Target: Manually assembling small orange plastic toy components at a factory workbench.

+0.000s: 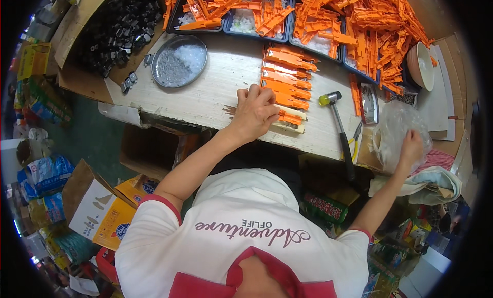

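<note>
Left hand (255,112): fingers curled, pressing an orange plastic strip (290,117) on the table (215,92). Right hand (411,145): clamped on a clear plastic bag (395,128). Yellow-headed mallet (339,124) lies between.

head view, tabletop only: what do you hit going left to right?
Box of black parts → round metal dish → left hand → row of orange pieces → yellow-headed mallet → clear plastic bag under the right hand
</note>
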A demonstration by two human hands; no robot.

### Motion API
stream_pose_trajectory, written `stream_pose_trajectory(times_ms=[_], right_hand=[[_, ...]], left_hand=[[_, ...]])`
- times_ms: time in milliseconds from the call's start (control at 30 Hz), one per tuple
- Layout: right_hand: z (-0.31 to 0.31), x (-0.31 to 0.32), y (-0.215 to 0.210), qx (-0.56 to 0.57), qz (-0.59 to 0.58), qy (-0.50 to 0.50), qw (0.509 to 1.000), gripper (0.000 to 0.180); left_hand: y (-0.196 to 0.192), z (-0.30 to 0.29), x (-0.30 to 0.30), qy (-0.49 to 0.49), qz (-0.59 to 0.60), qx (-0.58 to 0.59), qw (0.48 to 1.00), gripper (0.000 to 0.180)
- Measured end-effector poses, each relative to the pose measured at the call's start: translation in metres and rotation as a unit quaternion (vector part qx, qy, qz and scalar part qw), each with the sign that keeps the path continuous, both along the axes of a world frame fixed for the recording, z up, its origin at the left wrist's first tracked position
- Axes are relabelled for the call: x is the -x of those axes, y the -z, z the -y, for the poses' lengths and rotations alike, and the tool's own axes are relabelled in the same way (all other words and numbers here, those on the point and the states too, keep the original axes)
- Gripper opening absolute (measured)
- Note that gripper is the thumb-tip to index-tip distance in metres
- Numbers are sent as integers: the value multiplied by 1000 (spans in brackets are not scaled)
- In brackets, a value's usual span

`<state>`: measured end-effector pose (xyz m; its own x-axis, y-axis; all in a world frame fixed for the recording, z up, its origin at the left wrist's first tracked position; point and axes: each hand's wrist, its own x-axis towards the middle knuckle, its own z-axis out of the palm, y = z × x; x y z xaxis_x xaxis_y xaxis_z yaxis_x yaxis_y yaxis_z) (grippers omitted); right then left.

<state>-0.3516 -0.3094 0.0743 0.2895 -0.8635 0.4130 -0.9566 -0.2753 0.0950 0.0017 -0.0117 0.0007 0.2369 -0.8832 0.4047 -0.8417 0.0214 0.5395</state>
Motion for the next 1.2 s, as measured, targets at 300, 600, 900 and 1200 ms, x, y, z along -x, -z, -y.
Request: stream_pose_trajectory(times_ms=[300,600,900,1200], right_hand=[[68,71,69,-209,-129,-8,969,31],[107,102,100,-272,-193,68,940,33],[101,114,97,-208,-147,-24,967,24],[103,105,90,-272,-180,18,945,26]], left_hand=[[9,-2,1,-6,4,17,1000,11],[3,0,-7,20,33,-3,999,9],[-13,6,-133,-136,138,105,975,7],[-43,52,-268,-203,265,-264,905,13]])
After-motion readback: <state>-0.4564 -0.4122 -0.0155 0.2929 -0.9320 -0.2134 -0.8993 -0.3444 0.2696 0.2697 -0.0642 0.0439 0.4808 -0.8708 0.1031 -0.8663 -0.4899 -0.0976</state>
